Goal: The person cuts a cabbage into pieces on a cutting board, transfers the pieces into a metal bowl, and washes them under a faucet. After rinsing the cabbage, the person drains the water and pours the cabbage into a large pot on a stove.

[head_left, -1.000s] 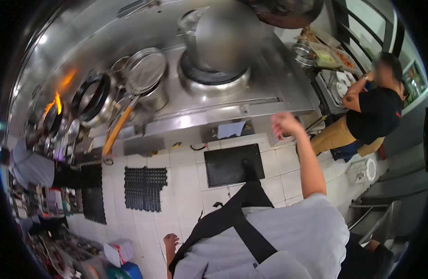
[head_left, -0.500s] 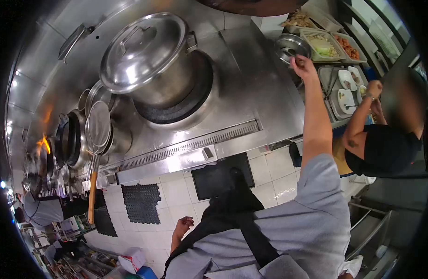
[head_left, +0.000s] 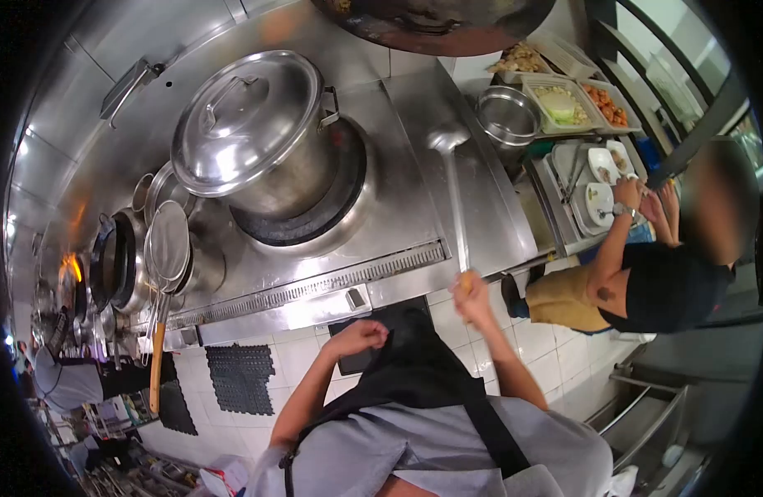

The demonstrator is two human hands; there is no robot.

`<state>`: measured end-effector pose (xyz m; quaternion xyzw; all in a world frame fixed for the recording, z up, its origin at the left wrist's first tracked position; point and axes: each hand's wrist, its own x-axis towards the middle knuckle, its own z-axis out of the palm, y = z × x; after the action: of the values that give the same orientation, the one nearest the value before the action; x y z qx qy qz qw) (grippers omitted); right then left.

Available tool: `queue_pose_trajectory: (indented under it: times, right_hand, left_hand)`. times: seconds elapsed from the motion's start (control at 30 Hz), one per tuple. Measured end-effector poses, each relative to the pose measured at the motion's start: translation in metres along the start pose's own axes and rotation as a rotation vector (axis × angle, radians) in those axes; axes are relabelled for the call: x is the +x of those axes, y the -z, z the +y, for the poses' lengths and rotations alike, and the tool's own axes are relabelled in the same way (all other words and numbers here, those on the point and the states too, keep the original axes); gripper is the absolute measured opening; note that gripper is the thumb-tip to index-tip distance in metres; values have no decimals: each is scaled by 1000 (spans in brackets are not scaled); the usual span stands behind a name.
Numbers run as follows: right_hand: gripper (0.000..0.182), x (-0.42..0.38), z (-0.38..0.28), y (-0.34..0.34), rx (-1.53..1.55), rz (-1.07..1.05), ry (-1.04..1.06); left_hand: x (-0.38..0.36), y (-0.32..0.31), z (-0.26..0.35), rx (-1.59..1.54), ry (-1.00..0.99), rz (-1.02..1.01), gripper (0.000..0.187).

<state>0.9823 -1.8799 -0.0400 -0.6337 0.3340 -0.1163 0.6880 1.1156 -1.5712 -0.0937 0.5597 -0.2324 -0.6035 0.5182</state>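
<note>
My right hand (head_left: 473, 300) is closed around the wooden end of a long-handled metal ladle (head_left: 457, 203). The ladle reaches away from me over the steel stove top, its bowl toward the back right. In front of my apron, my left hand (head_left: 361, 336) is held with its fingers curled in, and I see nothing in it. A round steel pot (head_left: 509, 116) stands beyond the ladle's bowl, at the corner of the counter. To the left, a big lidded stockpot (head_left: 253, 137) sits on a black burner ring (head_left: 348, 178).
A large wok (head_left: 439, 29) shows at the top edge. Plastic tubs (head_left: 557, 106) of chopped food and a tray (head_left: 563, 178) with white dishes are at right, where a co-worker (head_left: 646, 277) stands. Strainers (head_left: 168, 240) and pans hang over the left side; a flame (head_left: 73, 267) burns farther off.
My right hand has drawn back from the steel pot toward my body and now holds the ladle. My left hand has risen in front of the apron. The view has shifted slightly.
</note>
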Motion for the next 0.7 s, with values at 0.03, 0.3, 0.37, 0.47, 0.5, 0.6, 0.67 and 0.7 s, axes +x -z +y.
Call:
queue_pose_trajectory:
  times: [0.03,0.3,0.37,0.47,0.5,0.6,0.67,0.7]
  right_hand:
    - [11,1,31,-7,-167,-10,108]
    - [12,-5,84,-28,-115,-271,-272]
    - [14,-1,69,-24,-80,-340,-370]
    - [10,37,74,-4,-340,-643,-88]
    - [8,74,71,14,-201,-571,-161]
    - [18,194,20,76,60,-209,-135]
    - [13,288,-54,138,280,34,245]
    - [22,333,-83,161,324,239,188]
  left_hand:
    - [15,-12,11,-7,-4,33,23]
    - [108,-60,33,-115,227,249,52]
    - [116,-63,34,-131,250,264,54]
    - [131,-68,23,-140,220,338,49]
    - [134,-72,28,-90,206,365,47]
    - [144,-76,9,0,96,425,37]
    - [151,-78,1,173,80,506,42]
    - [152,-84,8,272,78,569,48]
